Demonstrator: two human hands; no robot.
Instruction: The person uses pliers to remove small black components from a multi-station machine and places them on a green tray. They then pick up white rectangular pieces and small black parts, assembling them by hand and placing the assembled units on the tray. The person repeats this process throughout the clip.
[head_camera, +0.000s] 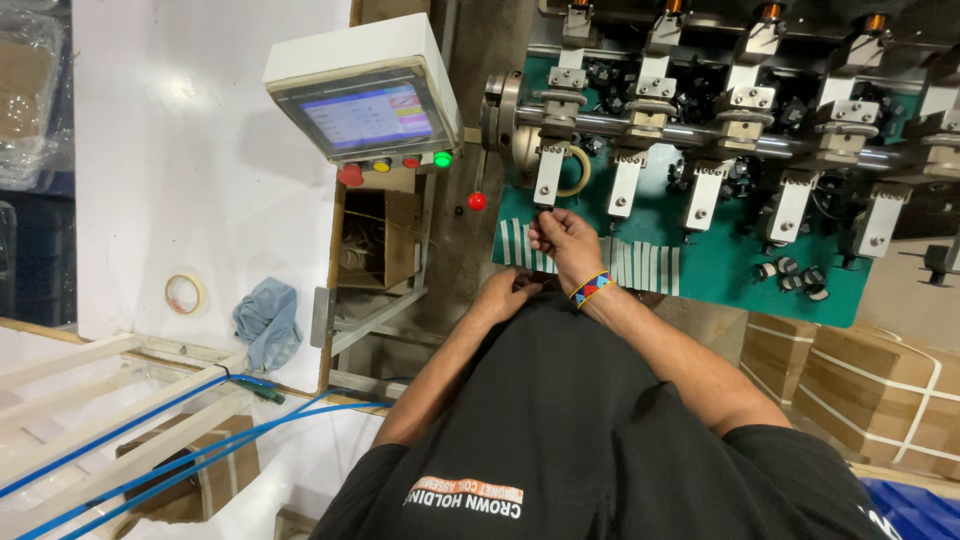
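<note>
Right hand (563, 238) pinching at the tip of the leftmost metal arm (548, 176) over the green surface (720, 265). Left hand (508, 295) near, grip hidden, cannot tell.

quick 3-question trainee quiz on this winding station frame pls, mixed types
1. True or false: the right hand reaches up to the leftmost metal arm over the green machine bed.
2. What lies on the white surface beside the blue cloth? A) tape roll B) hammer C) cup
3. Fill in: the right wrist wears a multicoloured ____.

Key: 1 true. 2 A, the tape roll. 3 wristband. The left hand sits low at the bed's edge; what it grips cannot be told.
</note>
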